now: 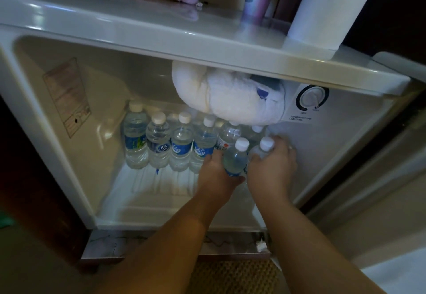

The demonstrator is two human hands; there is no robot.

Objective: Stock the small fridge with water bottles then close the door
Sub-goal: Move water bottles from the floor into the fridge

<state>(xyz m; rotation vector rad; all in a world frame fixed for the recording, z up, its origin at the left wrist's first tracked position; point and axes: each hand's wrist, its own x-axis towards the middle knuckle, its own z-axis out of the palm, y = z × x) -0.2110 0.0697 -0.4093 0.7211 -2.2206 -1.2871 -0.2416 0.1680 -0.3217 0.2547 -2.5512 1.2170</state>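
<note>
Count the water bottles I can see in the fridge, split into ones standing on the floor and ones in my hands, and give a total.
Standing in the fridge, caps visible: 6, from the leftmost bottle across.
Held in left hand: 1 bottle.
Held in right hand: 1 bottle.
Total: 8. More may be hidden behind the row.

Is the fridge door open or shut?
Open. The fridge interior shows bottles standing inside, and both hands, left hand and right hand, reach in.

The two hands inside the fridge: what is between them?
In the head view, one water bottle stands between the left hand and the right hand; the left hand holds it.
</note>
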